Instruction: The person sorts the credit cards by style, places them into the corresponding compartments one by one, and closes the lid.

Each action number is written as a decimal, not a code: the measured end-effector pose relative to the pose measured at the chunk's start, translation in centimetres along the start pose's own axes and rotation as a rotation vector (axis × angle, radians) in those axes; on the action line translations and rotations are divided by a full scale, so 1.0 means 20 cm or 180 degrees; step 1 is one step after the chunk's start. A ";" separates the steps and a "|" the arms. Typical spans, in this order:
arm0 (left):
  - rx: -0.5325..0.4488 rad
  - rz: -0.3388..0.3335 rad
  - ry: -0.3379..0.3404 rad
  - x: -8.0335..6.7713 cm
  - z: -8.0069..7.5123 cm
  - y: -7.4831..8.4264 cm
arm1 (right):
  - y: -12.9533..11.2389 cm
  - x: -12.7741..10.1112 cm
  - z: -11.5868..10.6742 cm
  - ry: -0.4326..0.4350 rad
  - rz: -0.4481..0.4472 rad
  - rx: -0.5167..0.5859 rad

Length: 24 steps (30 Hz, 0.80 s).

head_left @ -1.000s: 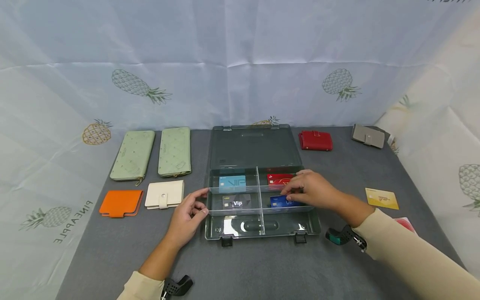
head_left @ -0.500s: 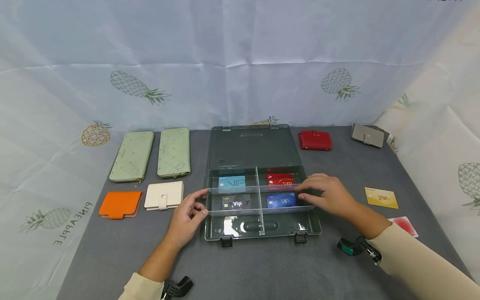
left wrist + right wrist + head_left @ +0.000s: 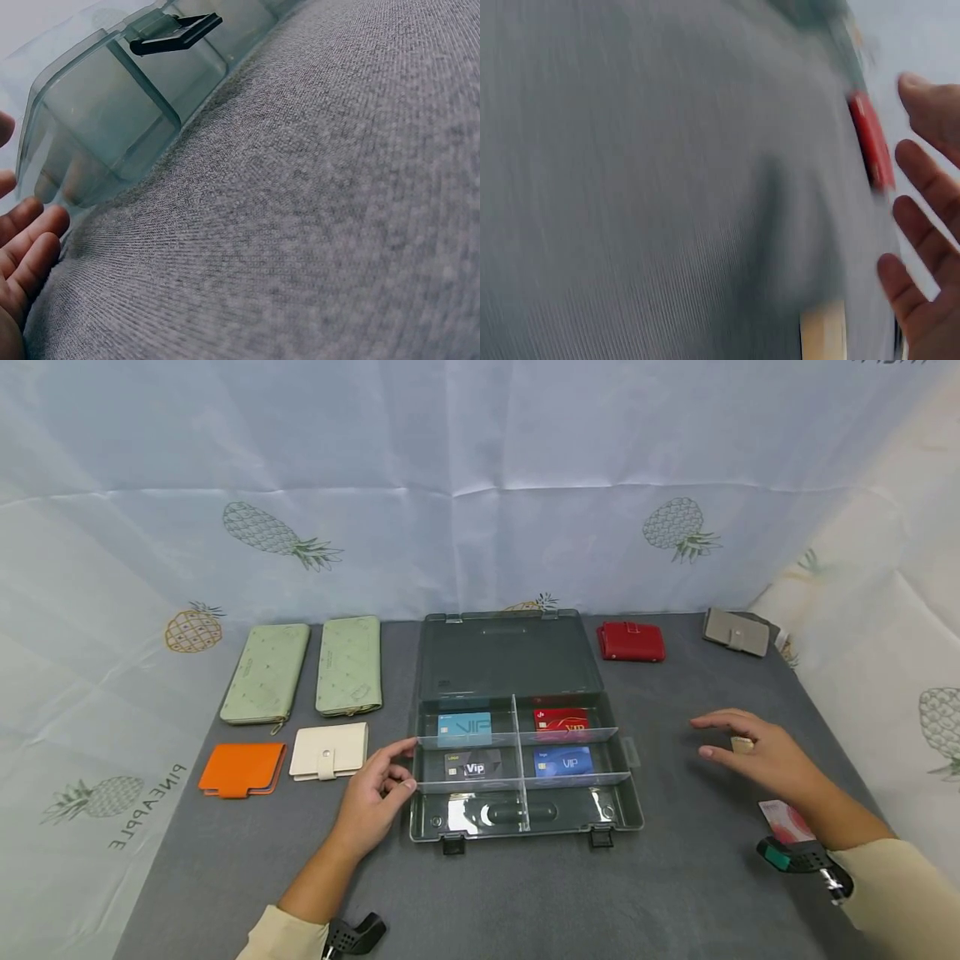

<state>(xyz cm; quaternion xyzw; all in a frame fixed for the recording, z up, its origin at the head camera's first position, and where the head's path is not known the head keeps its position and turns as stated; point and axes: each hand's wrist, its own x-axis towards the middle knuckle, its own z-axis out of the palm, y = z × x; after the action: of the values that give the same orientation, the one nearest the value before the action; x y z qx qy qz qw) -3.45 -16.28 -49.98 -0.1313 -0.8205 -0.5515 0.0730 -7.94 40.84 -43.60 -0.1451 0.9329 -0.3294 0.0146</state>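
Observation:
A grey-green clear plastic case (image 3: 525, 837) lies with its lid folded back, its tray split by clear dividers. Inside are a light blue VIP card (image 3: 465, 727), a red card (image 3: 561, 722), a black Vip card (image 3: 472, 766) and a blue VIP card (image 3: 562, 762). My left hand (image 3: 375, 797) rests its fingertips at the case's left edge, thumb and forefinger apart. Right of the case, my right hand (image 3: 761, 760) hovers with nothing in its spread fingers. Beneath it is the yellow card (image 3: 823, 334), mostly hidden in the head view. A pink-and-white card (image 3: 786, 821) lies by the right wrist.
Two pale green wallets (image 3: 348, 665), an orange card holder (image 3: 242, 768) and a cream wallet (image 3: 328, 750) lie on the left. At the back right are a red wallet (image 3: 632, 642) and a grey wallet (image 3: 737, 632). A pineapple-print cloth (image 3: 480, 527) hangs behind.
My right hand has let go of the blue VIP card, leaving it flat in the case, and has moved right over the yellow card. The left hand stays at the case's edge.

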 end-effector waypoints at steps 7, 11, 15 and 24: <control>0.0030 -0.0013 -0.0002 0.00 0.00 0.01 | 0.27 -0.13 -0.14 -0.0103 0.0243 0.0050; 0.0036 -0.0010 0.0002 0.00 0.00 0.01 | 0.36 -0.17 -0.17 -0.0160 0.0379 -0.0039; 0.0041 -0.0002 0.0008 0.00 0.00 0.01 | 0.42 -0.19 -0.18 -0.0211 0.0521 -0.0192; 0.0045 -0.0027 -0.0001 0.00 0.00 0.01 | 0.47 -0.17 -0.18 -0.0281 0.0576 -0.0412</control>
<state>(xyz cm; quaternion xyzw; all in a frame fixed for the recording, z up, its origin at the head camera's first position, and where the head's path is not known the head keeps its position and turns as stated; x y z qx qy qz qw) -3.31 -16.17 -49.74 -0.1273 -0.8250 -0.5459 0.0715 -7.65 51.02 -46.81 -0.0754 0.9599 -0.2591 0.0760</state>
